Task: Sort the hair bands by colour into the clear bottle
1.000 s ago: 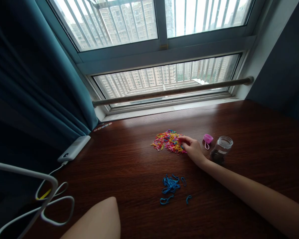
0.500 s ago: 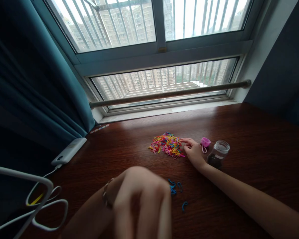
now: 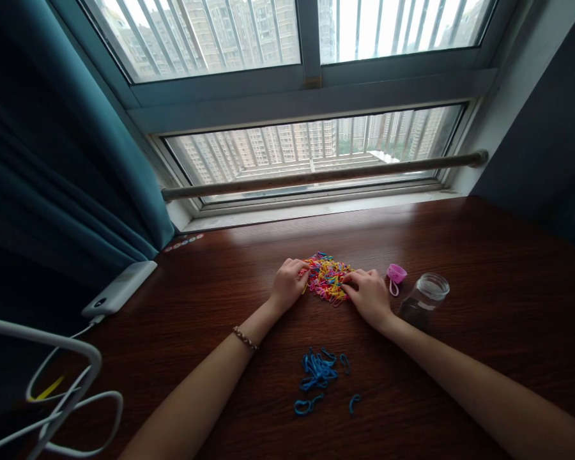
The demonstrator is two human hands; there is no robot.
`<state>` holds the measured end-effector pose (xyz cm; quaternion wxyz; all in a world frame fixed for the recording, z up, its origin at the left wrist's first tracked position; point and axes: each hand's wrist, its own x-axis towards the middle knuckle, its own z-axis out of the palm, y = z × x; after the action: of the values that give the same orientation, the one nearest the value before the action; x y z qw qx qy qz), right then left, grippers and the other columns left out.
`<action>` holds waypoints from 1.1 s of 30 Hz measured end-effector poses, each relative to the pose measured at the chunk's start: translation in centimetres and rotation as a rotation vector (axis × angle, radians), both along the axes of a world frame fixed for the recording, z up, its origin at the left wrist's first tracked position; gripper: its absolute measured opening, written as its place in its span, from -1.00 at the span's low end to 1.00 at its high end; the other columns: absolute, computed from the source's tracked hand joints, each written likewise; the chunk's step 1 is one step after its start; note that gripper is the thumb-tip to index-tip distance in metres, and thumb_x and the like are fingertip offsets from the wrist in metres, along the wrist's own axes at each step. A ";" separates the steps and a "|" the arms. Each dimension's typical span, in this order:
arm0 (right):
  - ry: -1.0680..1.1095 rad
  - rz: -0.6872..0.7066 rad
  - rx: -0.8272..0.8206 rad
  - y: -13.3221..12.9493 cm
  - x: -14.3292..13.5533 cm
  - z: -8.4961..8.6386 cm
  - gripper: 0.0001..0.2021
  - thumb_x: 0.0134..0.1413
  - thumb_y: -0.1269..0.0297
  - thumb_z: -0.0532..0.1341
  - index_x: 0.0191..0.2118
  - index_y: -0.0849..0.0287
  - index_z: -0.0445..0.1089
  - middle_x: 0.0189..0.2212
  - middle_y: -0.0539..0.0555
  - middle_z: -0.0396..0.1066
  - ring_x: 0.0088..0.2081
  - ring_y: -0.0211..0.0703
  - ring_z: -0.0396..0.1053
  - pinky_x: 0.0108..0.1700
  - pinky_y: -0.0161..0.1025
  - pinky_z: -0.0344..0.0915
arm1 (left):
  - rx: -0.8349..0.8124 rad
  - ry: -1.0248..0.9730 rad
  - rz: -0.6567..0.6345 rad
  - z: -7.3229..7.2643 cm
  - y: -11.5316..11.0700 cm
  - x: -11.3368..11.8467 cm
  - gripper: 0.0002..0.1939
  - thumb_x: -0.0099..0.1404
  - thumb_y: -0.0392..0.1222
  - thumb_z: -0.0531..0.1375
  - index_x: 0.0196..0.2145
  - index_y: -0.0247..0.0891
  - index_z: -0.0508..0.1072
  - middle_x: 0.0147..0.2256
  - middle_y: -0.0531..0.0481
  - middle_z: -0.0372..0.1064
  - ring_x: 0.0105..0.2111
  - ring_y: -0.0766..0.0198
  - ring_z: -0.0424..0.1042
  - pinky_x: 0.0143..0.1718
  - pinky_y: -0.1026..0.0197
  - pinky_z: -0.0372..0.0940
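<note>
A heap of small multicoloured elastic bands (image 3: pixel 326 278) lies on the dark wooden table. At the heap's left edge my left hand (image 3: pixel 289 282) has its fingers curled and drawn together; what they hold, if anything, is too small to make out. My right hand (image 3: pixel 370 295) reaches in from the right, thumb and forefinger pinched at the heap, with a bluish elastic band seeming to show at the tips. Nearer to me is a separate loose pile of blue elastic bands (image 3: pixel 319 370), with a few single blue ones beside it.
Right of my right hand stand a pink lid with a loop (image 3: pixel 396 275) and a clear jar (image 3: pixel 425 299). A white power bank (image 3: pixel 121 289) with a white cable lies at the left, by the blue curtain (image 3: pixel 76 140). A window with a rail (image 3: pixel 316 181) is behind.
My left hand has moved from close to the camera, over the blue pile, out to the heap's left edge, uncovering the blue bands. My right hand's fingers have drawn into a pinch.
</note>
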<state>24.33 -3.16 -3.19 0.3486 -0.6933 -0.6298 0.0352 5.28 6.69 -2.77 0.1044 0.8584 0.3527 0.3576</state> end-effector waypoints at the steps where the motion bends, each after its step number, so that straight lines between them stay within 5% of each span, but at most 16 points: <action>1: 0.019 -0.011 -0.005 0.0 0.0 0.0 -0.91 -0.04 0.24 0.17 -0.42 0.05 0.43 -0.42 0.03 0.43 -0.33 -0.09 0.20 -0.31 -0.20 0.09 | 0.004 0.017 0.002 0.0 0.1 0.1 -0.90 0.14 -0.31 0.11 -0.41 -0.24 0.42 -0.38 -0.04 0.39 -0.30 0.21 0.30 -0.23 0.15 0.23; 9: 0.247 -0.038 0.008 0.1 0.4 -0.2 -0.86 -0.03 0.30 0.13 -0.31 0.10 0.39 -0.44 0.02 0.43 -0.35 -0.14 0.30 -0.28 -0.23 0.20 | -0.208 -0.081 0.217 -1.0 1.3 -0.6 -0.86 0.09 -0.36 0.11 -0.41 -0.26 0.45 -0.41 0.02 0.40 -0.41 0.31 0.33 -0.32 0.26 0.25; 17: 0.309 0.003 0.115 -0.1 0.5 -0.2 -0.83 -0.01 0.26 0.12 -0.32 0.16 0.42 -0.39 0.07 0.42 -0.32 -0.14 0.31 -0.26 -0.22 0.22 | -0.104 0.061 0.153 -0.6 0.5 -0.4 -0.90 0.10 -0.23 0.17 -0.43 -0.14 0.50 -0.28 0.03 0.39 -0.18 0.16 0.24 -0.14 0.10 0.16; 33: 0.357 0.109 0.185 -0.5 0.0 0.4 -0.83 0.03 0.26 0.11 -0.35 0.19 0.41 -0.41 0.06 0.42 -0.37 -0.17 0.31 -0.32 -0.25 0.20 | -0.058 0.052 0.059 -0.6 0.4 -0.4 -0.92 0.11 -0.17 0.20 -0.42 -0.11 0.51 -0.26 0.01 0.37 -0.14 0.16 0.21 -0.10 0.07 0.11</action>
<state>24.33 -3.68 -2.81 0.5144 -0.6061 -0.5951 0.1184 4.86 7.04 -3.36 0.1095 0.8533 0.3905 0.3278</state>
